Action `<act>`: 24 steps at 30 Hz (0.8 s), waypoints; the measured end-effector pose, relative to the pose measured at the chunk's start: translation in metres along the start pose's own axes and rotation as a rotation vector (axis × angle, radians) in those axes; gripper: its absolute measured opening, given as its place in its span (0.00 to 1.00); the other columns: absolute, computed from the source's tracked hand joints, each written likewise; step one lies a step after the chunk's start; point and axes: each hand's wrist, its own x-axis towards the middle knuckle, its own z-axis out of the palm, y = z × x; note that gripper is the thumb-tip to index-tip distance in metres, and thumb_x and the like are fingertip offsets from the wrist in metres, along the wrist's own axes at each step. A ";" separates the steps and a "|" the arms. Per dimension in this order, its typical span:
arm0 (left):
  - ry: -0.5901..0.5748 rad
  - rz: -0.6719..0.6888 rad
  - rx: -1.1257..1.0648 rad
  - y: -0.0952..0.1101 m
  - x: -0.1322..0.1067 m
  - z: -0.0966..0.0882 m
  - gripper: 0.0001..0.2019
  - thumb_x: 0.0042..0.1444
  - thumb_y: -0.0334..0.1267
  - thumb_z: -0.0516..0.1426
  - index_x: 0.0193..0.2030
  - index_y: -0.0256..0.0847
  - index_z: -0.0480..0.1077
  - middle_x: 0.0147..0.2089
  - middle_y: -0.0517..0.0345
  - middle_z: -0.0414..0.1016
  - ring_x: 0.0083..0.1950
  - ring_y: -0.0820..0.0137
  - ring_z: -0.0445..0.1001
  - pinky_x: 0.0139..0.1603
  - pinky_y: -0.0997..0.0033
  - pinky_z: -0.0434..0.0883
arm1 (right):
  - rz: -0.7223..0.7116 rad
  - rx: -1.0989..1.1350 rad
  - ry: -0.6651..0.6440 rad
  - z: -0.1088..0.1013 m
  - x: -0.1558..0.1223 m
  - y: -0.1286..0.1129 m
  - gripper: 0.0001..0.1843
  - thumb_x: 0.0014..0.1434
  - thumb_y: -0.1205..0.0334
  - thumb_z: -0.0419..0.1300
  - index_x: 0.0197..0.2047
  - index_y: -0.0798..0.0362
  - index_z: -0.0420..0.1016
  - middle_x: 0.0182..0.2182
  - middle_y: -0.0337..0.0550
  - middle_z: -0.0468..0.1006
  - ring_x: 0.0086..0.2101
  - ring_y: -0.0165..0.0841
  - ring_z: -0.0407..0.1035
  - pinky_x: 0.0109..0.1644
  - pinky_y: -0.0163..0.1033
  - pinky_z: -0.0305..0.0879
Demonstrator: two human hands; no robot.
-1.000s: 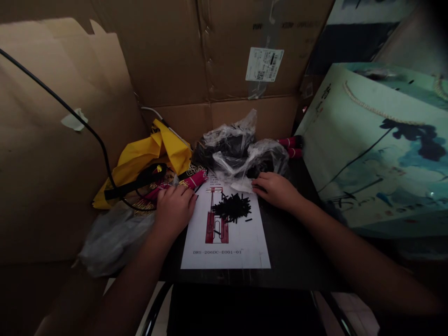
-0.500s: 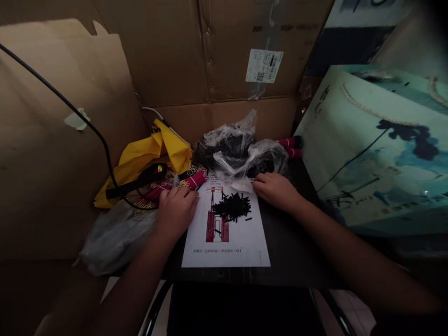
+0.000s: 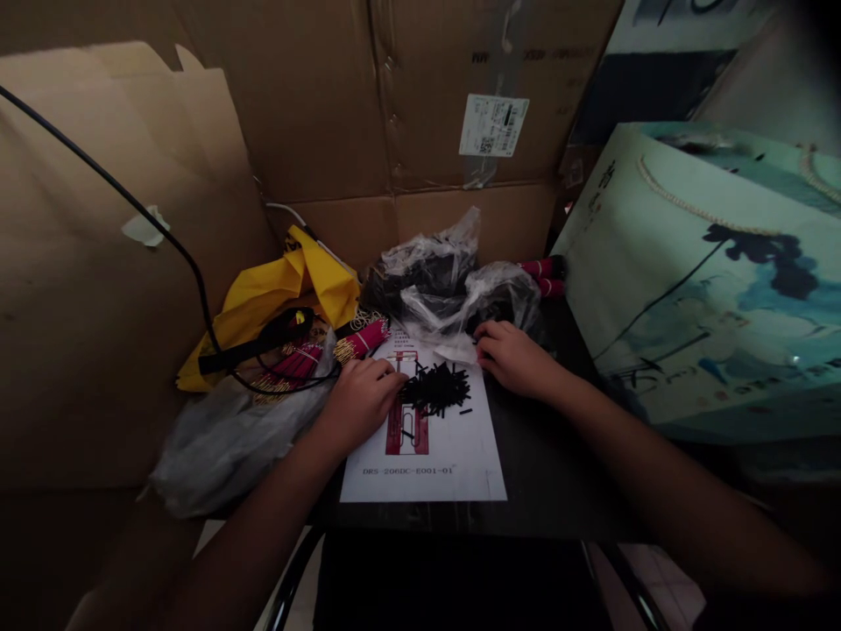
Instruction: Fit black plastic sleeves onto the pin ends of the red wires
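Right, starting at the near edge of the dark table (image 3: 548, 478): a white printed sheet (image 3: 427, 460) lies flat there, with a red diagram and a line of code on it. Just past the middle of the sheet sits the pile of short black pieces (image 3: 439, 388), a few strays loose at its right.

The left hand (image 3: 360, 403) lies on the sheet's left side, fingers curled, and its fingertips (image 3: 396, 383) are right against the left rim of the pile. Whether it has a piece pinched, I cannot tell. The right hand (image 3: 516, 359) rests at the sheet's far right corner, knuckles bent, touching the crumpled clear bags (image 3: 453, 285). A real grip or only a touch? That is hidden too.

My judgement is that this is fiddly picking work. A light two-finger pinch on a single piece at the rim would serve better than digging into the heap, and the other hand pinning the paper would stop the pieces from rolling off.

Toward the far left of the table lie a red wire bundle (image 3: 360, 340) and a yellow bag (image 3: 276, 294). A pale gift bag (image 3: 710, 272) is on the right, and cardboard boxes (image 3: 315, 105) stand behind it all.
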 end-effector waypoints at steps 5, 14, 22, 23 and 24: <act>-0.051 0.015 -0.148 -0.001 -0.002 -0.008 0.15 0.66 0.43 0.48 0.53 0.46 0.72 0.48 0.53 0.71 0.50 0.63 0.68 0.54 0.58 0.61 | 0.005 0.029 0.000 -0.002 -0.002 0.002 0.07 0.63 0.63 0.56 0.36 0.55 0.75 0.49 0.52 0.71 0.49 0.43 0.65 0.54 0.49 0.65; -0.179 0.078 -0.172 -0.005 -0.013 -0.016 0.49 0.39 0.73 0.58 0.66 0.49 0.61 0.60 0.49 0.63 0.62 0.53 0.60 0.63 0.52 0.55 | -0.024 0.089 0.002 -0.005 -0.005 0.008 0.06 0.62 0.65 0.56 0.35 0.55 0.73 0.52 0.54 0.70 0.54 0.44 0.64 0.58 0.51 0.64; -0.083 0.007 -0.122 0.001 0.002 -0.005 0.34 0.49 0.68 0.56 0.54 0.45 0.70 0.50 0.52 0.68 0.52 0.59 0.66 0.54 0.58 0.61 | -0.238 0.187 0.007 -0.040 -0.014 -0.034 0.05 0.61 0.61 0.60 0.35 0.51 0.74 0.62 0.48 0.63 0.64 0.45 0.53 0.66 0.55 0.56; -0.071 0.002 -0.115 0.002 0.004 -0.004 0.34 0.49 0.68 0.56 0.53 0.44 0.70 0.49 0.51 0.68 0.51 0.59 0.66 0.53 0.58 0.61 | -0.284 0.170 -0.028 -0.036 -0.015 -0.040 0.05 0.60 0.60 0.61 0.34 0.51 0.75 0.63 0.47 0.62 0.65 0.46 0.52 0.65 0.57 0.56; -0.061 -0.005 -0.110 0.002 0.005 -0.002 0.34 0.49 0.68 0.56 0.52 0.44 0.70 0.48 0.51 0.68 0.51 0.59 0.66 0.52 0.58 0.62 | -0.326 0.140 -0.050 -0.030 -0.015 -0.046 0.05 0.60 0.60 0.61 0.34 0.51 0.76 0.64 0.47 0.62 0.66 0.47 0.50 0.65 0.58 0.56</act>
